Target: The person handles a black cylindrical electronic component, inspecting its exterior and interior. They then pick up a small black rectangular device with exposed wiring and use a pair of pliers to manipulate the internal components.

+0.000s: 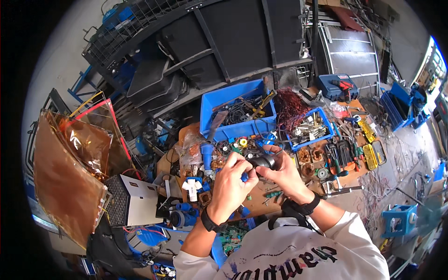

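Just below the big blue bin, over the cluttered wooden bench, both hands meet on one small black cylindrical part. Right hand is wrapped round the part's right side, fingers curled over the top, thumb under; closed grip on it. Left hand is bunched at the part's left end, fingertips pinched on a small blue-handled tool that touches the part; can't tell what kind of tool, mostly hidden by fingers. Each wrist has a black band.

Rel. to the blue bin:
- bin itself holds black cables and a yellow-handled tool.
- just right of it: tangle of reddish copper wire, then a smaller blue tray w/ metal bits.
- further right, below that tray: row of screwdrivers and pliers on the bench, plus yellow bit cases.
- far right and up: open blue case w/ a red drill.
- below-left of bin: blue plug-shaped piece, white fan-like part, clear plastic bag.
- far left: amber transparent sheets in a frame, and a white box w/ black grille.
- behind bin: black metal rack panels.

Part sits near bin's front edge, held above the bench, not resting on it.
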Demonstrator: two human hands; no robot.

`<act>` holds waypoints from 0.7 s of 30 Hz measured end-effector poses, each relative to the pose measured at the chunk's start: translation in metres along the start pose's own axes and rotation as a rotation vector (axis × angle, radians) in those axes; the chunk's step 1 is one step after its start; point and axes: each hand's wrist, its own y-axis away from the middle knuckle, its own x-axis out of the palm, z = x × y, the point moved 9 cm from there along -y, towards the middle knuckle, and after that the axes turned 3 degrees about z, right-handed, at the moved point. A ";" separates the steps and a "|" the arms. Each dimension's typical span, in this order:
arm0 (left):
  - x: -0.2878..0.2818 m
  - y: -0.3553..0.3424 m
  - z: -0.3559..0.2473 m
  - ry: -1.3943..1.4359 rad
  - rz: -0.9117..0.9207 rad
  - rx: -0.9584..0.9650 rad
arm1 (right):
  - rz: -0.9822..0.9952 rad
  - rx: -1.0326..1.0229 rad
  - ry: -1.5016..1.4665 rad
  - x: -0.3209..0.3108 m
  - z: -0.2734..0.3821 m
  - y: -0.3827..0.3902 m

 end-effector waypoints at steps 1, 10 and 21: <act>0.003 0.000 0.004 0.026 0.007 -0.003 | 0.005 0.004 0.014 -0.004 -0.003 -0.002; 0.009 -0.008 0.014 0.084 0.006 -0.059 | -0.069 -0.003 -0.123 -0.013 -0.011 -0.010; 0.030 -0.024 0.011 0.015 0.131 -0.029 | -0.138 0.043 -0.447 -0.024 -0.057 -0.013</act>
